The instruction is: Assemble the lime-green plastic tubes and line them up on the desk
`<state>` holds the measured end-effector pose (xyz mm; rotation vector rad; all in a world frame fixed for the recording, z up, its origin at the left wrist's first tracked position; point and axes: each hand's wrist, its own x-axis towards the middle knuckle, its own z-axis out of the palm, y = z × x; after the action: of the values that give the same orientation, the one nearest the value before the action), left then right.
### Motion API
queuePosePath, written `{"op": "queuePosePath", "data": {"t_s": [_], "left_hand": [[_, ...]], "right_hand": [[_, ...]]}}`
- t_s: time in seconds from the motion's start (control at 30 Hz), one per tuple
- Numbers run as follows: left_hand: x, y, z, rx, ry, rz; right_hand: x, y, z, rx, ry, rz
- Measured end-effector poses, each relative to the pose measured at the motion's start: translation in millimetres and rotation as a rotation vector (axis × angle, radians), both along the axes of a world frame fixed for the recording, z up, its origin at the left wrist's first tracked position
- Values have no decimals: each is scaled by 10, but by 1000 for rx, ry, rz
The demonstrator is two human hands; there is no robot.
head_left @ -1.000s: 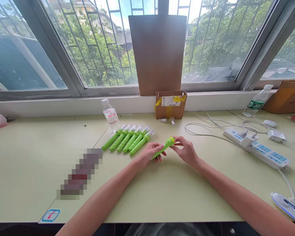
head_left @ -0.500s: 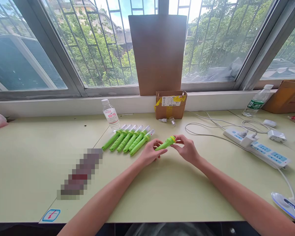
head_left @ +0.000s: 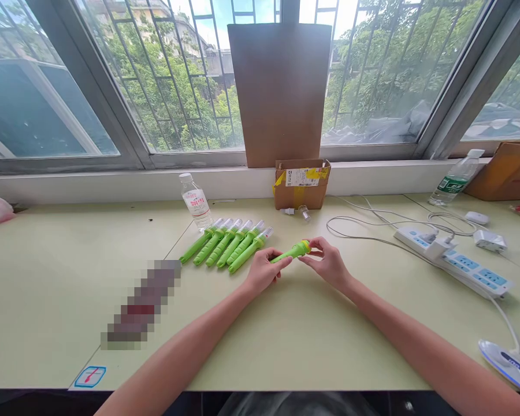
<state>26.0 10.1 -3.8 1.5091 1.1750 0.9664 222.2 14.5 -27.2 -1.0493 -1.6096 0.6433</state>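
A green tube [head_left: 295,251] with a yellow ring at its right end is held above the table between my two hands. My left hand [head_left: 266,270] grips its lower left part between thumb and fingers. The fingertips of my right hand [head_left: 328,263] pinch the yellow-ringed end. To the left lies a slanted row of several similar green tubes [head_left: 229,245] with clear caps. Beyond my hands, a clear cap [head_left: 304,213] and a small white piece [head_left: 288,211] rest by the cardboard box.
Behind stand a cardboard box [head_left: 301,193] and a water bottle [head_left: 196,202]. A power strip [head_left: 459,263] with loose cables lies at the right, near another bottle [head_left: 455,180]. A blurred dark object [head_left: 143,303] is at the left.
The thumb of my left hand has shifted slightly left and up along the green tube. My right hand has barely moved, and the row of tubes is unchanged.
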Motion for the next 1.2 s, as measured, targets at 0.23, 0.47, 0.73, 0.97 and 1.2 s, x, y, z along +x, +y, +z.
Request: {"op": "queuePosePath", "data": {"t_s": [0.23,0.47,0.73,0.97,1.2], "left_hand": [[-22,64,-45,-136,-117,-33],[-52,83,4,-190,-131,-90],[-46,64,20,-168,-69,-163],[-56,74,-32,-74,-18,-133],[-32,71,-60,-67,-62,-107]], "right_hand": [[11,15,6,17,-34,33],[-22,-18,-5,100,-47,-16],[-23,-16,-5,105,-54,-18],[-25,-30,-8,140,-44,-31],[-31,-32,-11,148,-40,-27]]}}
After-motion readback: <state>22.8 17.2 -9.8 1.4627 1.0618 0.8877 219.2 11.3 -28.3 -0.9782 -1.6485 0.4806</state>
